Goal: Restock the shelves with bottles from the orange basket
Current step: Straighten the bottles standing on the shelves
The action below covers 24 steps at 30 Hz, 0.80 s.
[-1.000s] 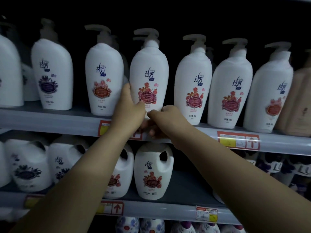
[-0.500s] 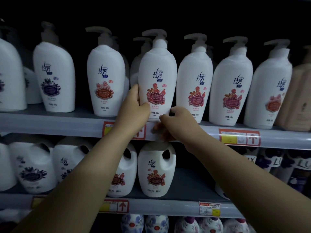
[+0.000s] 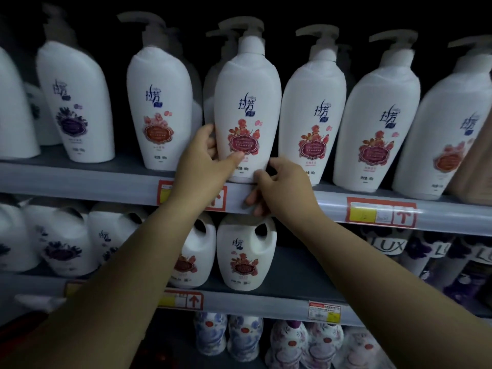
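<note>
The left hand (image 3: 202, 161) grips the pump bottle (image 3: 247, 102) low on its left flank, thumb laid across the bottom of the red flower label and fingers curled round behind. The right hand (image 3: 282, 187) meets the same bottle at its lower right corner, thumb and forefinger curled against the base, while its remaining fingers hang loosely over the shelf rail (image 3: 80, 179) just beneath the bottle. The bottle stands upright at the very front edge of that shelf, its foot seemingly on or just above the lip; which, I cannot tell. Directly behind it a second pump bottle (image 3: 210, 83) shows at its left shoulder. Just to its right stands a red-label neighbour (image 3: 311, 115), almost touching it; to its left a paler-label bottle (image 3: 159, 102) sits a little further apart. Below the bottle, on the next shelf down, are handled jugs (image 3: 245, 251). The orange basket is not clearly in view. The step in hand looks like seating and facing this bottle in its row. To do it well, slide the base back until it lines up with the fronts on either side, guiding from the base so the tall body does not tip, turn the label square to the aisle, and watch the pump head and the narrow gap on the right.
</note>
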Each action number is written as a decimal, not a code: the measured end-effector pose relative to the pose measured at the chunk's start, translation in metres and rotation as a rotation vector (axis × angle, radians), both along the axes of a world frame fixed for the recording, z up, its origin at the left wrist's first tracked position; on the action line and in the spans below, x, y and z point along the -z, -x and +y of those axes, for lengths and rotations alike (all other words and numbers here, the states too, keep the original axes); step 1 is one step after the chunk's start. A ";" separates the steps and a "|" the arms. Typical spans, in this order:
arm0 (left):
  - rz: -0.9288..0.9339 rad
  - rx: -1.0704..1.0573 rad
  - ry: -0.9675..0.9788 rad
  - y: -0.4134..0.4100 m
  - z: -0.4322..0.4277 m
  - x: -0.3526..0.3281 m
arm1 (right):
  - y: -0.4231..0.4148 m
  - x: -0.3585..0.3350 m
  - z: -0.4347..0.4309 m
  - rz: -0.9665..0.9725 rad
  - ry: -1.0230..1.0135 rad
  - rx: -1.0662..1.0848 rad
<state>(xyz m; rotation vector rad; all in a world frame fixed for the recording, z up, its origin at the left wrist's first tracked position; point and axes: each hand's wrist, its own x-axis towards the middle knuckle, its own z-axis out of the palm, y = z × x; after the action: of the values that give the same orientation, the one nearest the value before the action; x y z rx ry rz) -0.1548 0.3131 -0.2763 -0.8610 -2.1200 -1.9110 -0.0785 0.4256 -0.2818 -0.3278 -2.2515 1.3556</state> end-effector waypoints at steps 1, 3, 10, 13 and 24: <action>0.011 -0.011 0.018 0.000 0.000 0.000 | 0.000 0.001 0.001 0.002 0.009 -0.020; 0.028 -0.026 0.048 -0.001 -0.001 0.000 | -0.002 0.001 0.003 0.003 0.016 -0.062; 0.033 -0.035 0.099 0.002 -0.004 -0.001 | -0.003 0.004 0.004 0.076 0.018 -0.029; 0.054 -0.026 0.063 0.003 -0.002 0.005 | -0.003 0.012 0.003 0.163 -0.044 0.002; 0.109 0.035 -0.090 0.000 -0.009 0.014 | -0.009 0.027 -0.008 0.339 -0.075 0.110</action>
<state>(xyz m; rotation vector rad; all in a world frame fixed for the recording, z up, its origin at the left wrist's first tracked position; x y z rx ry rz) -0.1549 0.3044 -0.2899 -0.9663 -1.9543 -1.9133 -0.0694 0.4175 -0.3087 -0.1772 -1.9672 1.1680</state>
